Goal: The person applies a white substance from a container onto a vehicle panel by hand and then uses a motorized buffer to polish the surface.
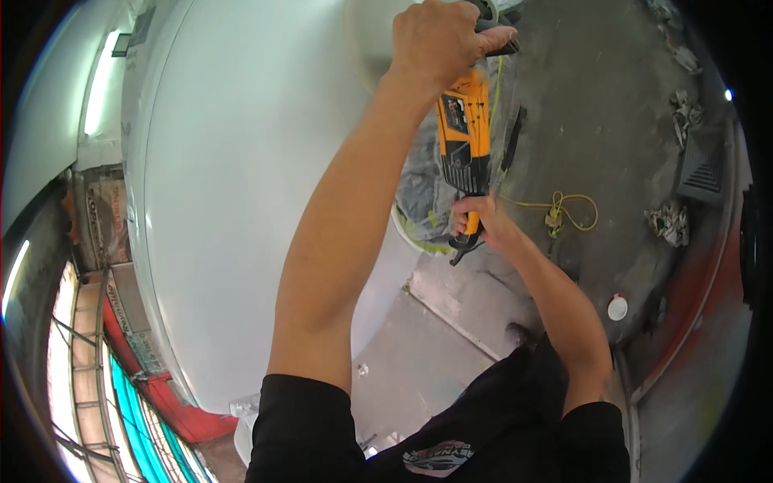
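An orange and black polisher (467,121) is held in both my hands beside a glossy white car panel (233,177). My left hand (435,40), arm stretched forward, is closed around the black handle at its front end. My right hand (485,219) wraps the rear grip, near the trigger area. A pale round shape (366,36) shows left of my left hand, against the panel; whether it is the polisher's pad I cannot tell. Below the panel's edge, grey plastic sheeting (419,181) with yellow-green tape covers what looks like the wheel area.
A yellow cord (594,213) lies looped on the grey floor (588,105) at right. Crumpled paper (668,223) and a stepped grey grate-like piece (700,165) are along the right wall. A small round white and red lid (617,307) sits nearer me.
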`<move>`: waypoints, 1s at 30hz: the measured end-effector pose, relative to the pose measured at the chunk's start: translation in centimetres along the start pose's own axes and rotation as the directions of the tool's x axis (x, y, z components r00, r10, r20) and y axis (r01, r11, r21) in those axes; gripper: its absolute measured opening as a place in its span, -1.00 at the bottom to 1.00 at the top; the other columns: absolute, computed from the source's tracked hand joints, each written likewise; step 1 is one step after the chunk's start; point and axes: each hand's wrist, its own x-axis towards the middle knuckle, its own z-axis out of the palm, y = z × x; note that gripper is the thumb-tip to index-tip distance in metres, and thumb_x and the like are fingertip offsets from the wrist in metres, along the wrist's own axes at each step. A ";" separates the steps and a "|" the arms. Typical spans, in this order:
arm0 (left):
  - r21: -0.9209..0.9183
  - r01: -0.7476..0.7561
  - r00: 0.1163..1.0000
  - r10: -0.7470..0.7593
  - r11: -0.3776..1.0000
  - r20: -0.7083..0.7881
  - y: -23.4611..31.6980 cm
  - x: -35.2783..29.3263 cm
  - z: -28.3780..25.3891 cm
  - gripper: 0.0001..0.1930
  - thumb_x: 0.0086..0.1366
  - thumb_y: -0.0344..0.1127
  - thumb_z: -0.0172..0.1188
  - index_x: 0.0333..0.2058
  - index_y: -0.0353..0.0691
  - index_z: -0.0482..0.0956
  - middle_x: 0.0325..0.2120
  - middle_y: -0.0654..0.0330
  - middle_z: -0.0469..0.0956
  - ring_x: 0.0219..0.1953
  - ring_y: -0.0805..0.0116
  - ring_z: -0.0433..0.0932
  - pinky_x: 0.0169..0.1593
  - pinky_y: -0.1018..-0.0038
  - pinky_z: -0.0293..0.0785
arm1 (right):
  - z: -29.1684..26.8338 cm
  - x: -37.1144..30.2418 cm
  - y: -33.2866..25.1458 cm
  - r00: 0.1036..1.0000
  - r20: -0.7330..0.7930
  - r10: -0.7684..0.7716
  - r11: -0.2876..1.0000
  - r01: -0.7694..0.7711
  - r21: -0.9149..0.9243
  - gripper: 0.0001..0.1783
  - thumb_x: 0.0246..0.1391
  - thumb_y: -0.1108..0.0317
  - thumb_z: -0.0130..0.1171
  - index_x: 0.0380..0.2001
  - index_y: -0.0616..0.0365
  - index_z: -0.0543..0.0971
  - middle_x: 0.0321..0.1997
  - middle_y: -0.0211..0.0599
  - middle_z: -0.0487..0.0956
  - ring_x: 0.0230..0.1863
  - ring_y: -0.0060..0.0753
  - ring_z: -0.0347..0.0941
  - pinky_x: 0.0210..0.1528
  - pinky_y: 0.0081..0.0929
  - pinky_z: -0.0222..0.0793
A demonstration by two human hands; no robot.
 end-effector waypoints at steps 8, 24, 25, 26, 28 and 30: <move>-0.053 0.099 0.988 -0.092 0.994 0.127 3.0 -17.0 -4.9 -0.44 0.11 0.19 0.40 -0.66 -0.22 0.49 -0.66 0.08 0.48 -0.59 0.08 0.48 -0.49 0.22 0.35 | 5.7 -8.0 15.1 0.996 -0.043 -0.072 0.974 0.061 -0.217 -0.76 -0.01 0.27 0.24 -0.51 0.22 0.49 -0.64 -0.36 0.50 -0.55 -0.49 0.47 -0.35 -0.45 0.41; 0.011 0.074 0.982 -0.075 0.997 0.172 5.7 -27.1 -6.4 -0.47 0.06 0.12 0.46 -0.66 -0.07 0.33 -0.71 0.27 0.33 -0.66 0.25 0.41 -0.61 0.34 0.26 | 6.7 -13.2 23.5 0.993 -0.049 0.109 0.990 -0.113 -0.090 -0.80 -0.03 0.40 0.28 -0.63 0.14 0.48 -0.64 -0.41 0.50 -0.57 -0.56 0.44 -0.47 -0.51 0.34; 0.015 0.010 0.995 -0.012 1.000 0.099 5.0 -24.7 -5.7 -0.47 0.07 0.12 0.46 -0.66 -0.07 0.33 -0.71 0.27 0.32 -0.66 0.25 0.41 -0.62 0.33 0.26 | 6.3 -11.8 21.7 0.998 -0.034 0.061 0.988 -0.065 -0.138 -0.80 -0.02 0.40 0.28 -0.62 0.15 0.49 -0.64 -0.41 0.50 -0.57 -0.57 0.44 -0.47 -0.51 0.34; -0.001 -0.011 0.998 0.011 1.000 0.059 4.3 -22.3 -4.9 -0.48 0.08 0.13 0.45 -0.65 -0.07 0.34 -0.71 0.26 0.34 -0.65 0.25 0.43 -0.62 0.33 0.27 | 5.7 -10.2 19.9 1.000 -0.019 0.014 0.982 -0.017 -0.187 -0.80 -0.02 0.39 0.27 -0.62 0.15 0.49 -0.64 -0.42 0.51 -0.56 -0.57 0.44 -0.47 -0.52 0.33; -0.054 -0.006 1.000 0.007 0.999 0.016 2.8 -17.5 -3.1 -0.50 0.07 0.11 0.46 -0.64 -0.12 0.41 -0.68 0.21 0.42 -0.61 0.17 0.47 -0.57 0.29 0.31 | 4.6 -7.4 15.6 0.997 -0.001 -0.078 0.969 0.075 -0.237 -0.82 -0.03 0.38 0.26 -0.62 0.14 0.51 -0.65 -0.44 0.50 -0.57 -0.58 0.43 -0.49 -0.52 0.30; -0.088 0.017 1.000 -0.015 0.996 0.020 1.9 -12.6 -1.6 -0.49 0.07 0.13 0.45 -0.63 -0.19 0.47 -0.66 0.14 0.49 -0.59 0.10 0.49 -0.52 0.23 0.35 | 2.3 -4.7 12.2 0.984 0.008 -0.179 0.950 0.175 -0.258 -0.76 0.06 0.33 0.23 -0.63 0.16 0.51 -0.66 -0.43 0.46 -0.58 -0.53 0.40 -0.46 -0.47 0.32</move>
